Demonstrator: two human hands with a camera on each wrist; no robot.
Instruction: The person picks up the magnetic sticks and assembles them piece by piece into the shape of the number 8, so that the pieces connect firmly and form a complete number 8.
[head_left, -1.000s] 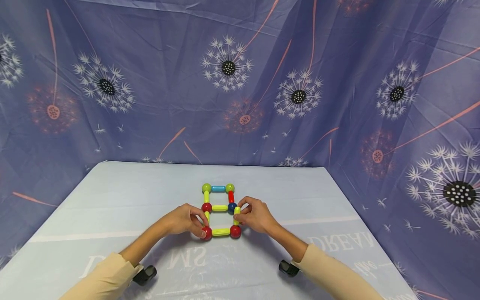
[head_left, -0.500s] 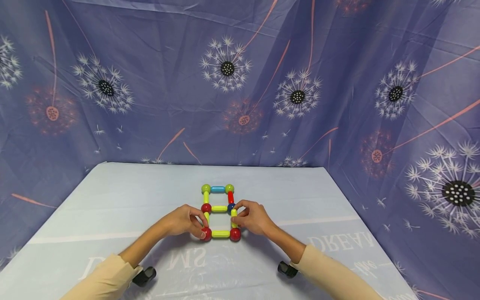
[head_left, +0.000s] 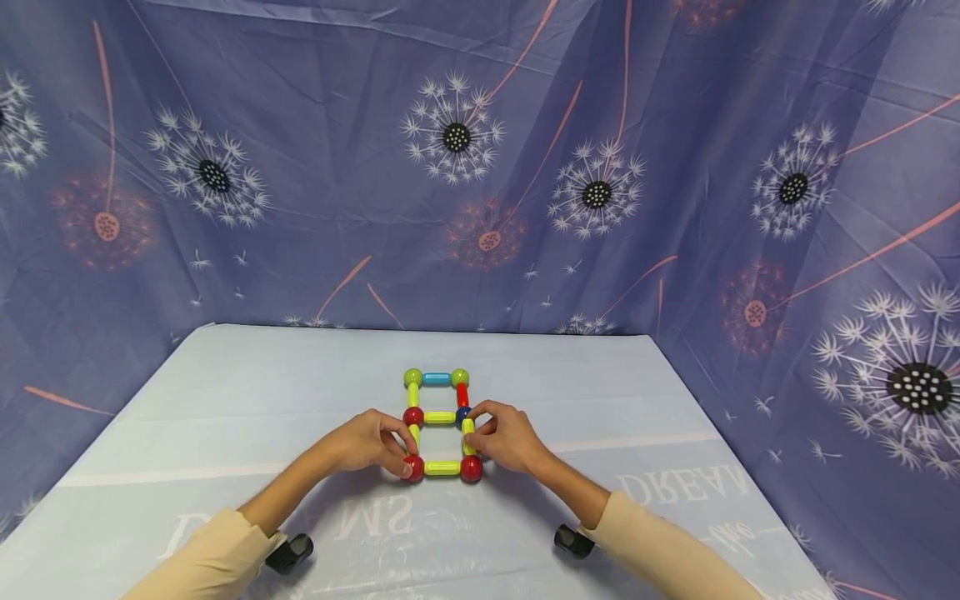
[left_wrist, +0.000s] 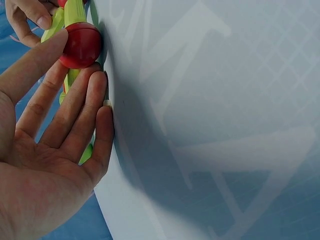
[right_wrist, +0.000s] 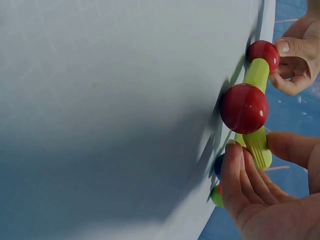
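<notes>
A flat frame of magnetic balls and rods lies on the table, two squares joined end to end. My left hand (head_left: pixel 373 442) pinches the red ball (left_wrist: pixel 82 46) at its near left corner between thumb and fingers. My right hand (head_left: pixel 506 435) pinches the yellow-green rod (right_wrist: pixel 257 147) on the right side. That rod meets the near right red ball (right_wrist: pixel 245 108); its far end overlaps the dark blue ball (head_left: pixel 462 416) in the head view. A yellow-green rod (head_left: pixel 442 468) links the two near red balls. Fingers partly hide the left side rod (head_left: pixel 414 433).
The frame's far square has two green balls (head_left: pixel 413 378), a blue rod (head_left: pixel 436 378) and a red rod (head_left: pixel 462 395). A pale printed cloth covers the table (head_left: pixel 262 375). Purple dandelion curtains (head_left: pixel 337 167) stand behind and at the sides.
My right hand has shifted slightly left and down, swinging the far end of the yellow-green rod in toward the dark blue ball. My left hand stays on the red ball.
</notes>
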